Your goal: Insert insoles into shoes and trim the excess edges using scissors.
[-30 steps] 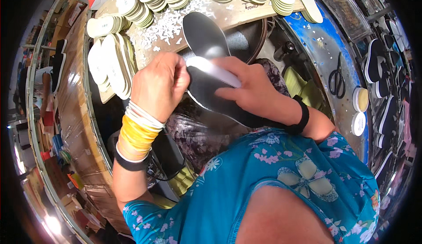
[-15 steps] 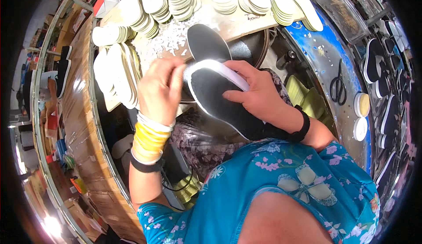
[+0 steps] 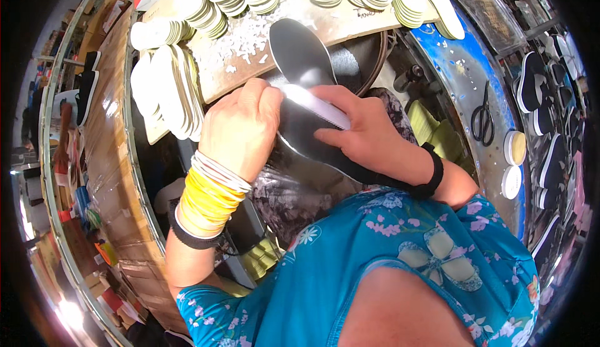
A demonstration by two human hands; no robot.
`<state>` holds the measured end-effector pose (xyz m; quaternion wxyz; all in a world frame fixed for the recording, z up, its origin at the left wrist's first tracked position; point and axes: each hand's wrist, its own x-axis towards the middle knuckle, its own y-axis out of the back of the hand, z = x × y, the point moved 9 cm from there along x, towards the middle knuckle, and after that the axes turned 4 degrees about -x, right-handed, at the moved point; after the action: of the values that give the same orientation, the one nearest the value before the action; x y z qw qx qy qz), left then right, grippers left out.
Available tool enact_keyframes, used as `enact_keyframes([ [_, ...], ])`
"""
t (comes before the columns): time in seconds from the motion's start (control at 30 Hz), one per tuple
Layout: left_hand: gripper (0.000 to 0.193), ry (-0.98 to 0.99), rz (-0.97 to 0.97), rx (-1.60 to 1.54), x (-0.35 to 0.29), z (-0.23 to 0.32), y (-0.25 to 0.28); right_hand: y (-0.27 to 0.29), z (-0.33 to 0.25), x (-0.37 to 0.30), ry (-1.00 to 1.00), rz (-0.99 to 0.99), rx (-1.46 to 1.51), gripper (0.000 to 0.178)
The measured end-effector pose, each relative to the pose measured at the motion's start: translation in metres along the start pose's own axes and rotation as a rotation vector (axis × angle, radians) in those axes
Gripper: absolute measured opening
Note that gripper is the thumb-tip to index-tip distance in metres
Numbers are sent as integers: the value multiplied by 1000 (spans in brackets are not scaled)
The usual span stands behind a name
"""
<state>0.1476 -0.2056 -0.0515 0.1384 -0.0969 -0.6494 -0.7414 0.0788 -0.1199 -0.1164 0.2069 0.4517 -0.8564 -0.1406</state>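
Note:
A black shoe sole [image 3: 312,144] with a white rim lies tilted in front of me. A thick white ribbed strip [image 3: 315,106] runs along its far edge. My right hand [image 3: 375,131] grips the sole from the right, thumb on the black face and fingers over the strip. At the rounded left end, my left hand [image 3: 244,125] is closed with its fingertips at the strip; what they pinch is partly hidden. Just beyond, a second black foot-shaped sole [image 3: 301,47] points away from me, its near end behind the strip and hands.
Stacks of pale insoles [image 3: 215,3] line the wooden board [image 3: 350,25], with white scraps [image 3: 240,50] scattered there. On the blue-stained bench at right lie black scissors [image 3: 482,119] and round tubs [image 3: 514,148]. Black shoes [image 3: 531,81] fill the right side.
My left hand has moved right and inward, from beside the sole's rounded end onto it. My right hand keeps its hold. The view has shifted slightly.

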Motion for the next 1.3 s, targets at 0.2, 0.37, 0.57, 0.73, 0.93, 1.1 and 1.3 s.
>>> enact_keyframes([
  [0.2,13,-60,-105,-50,-5,-7,-8,-8,-2,3,29,-83,-29,46],
  [0.37,9,-17,-130,-205,-3,-17,-14,-8,-7,1,47,-141,-76,45],
  [0.57,13,466,274,-12,-28,-134,25,18,7,-2,-176,-16,66,54],
  [0.73,6,504,293,-670,-22,-77,3,15,23,10,-259,32,420,53],
  [0.93,8,277,305,-511,-12,-27,26,15,18,8,-189,54,353,54],
  [1.1,9,215,343,-394,-17,-21,32,11,6,4,-133,67,292,54],
  [1.3,5,216,242,-111,-14,-4,37,9,-9,-2,0,84,111,52],
])
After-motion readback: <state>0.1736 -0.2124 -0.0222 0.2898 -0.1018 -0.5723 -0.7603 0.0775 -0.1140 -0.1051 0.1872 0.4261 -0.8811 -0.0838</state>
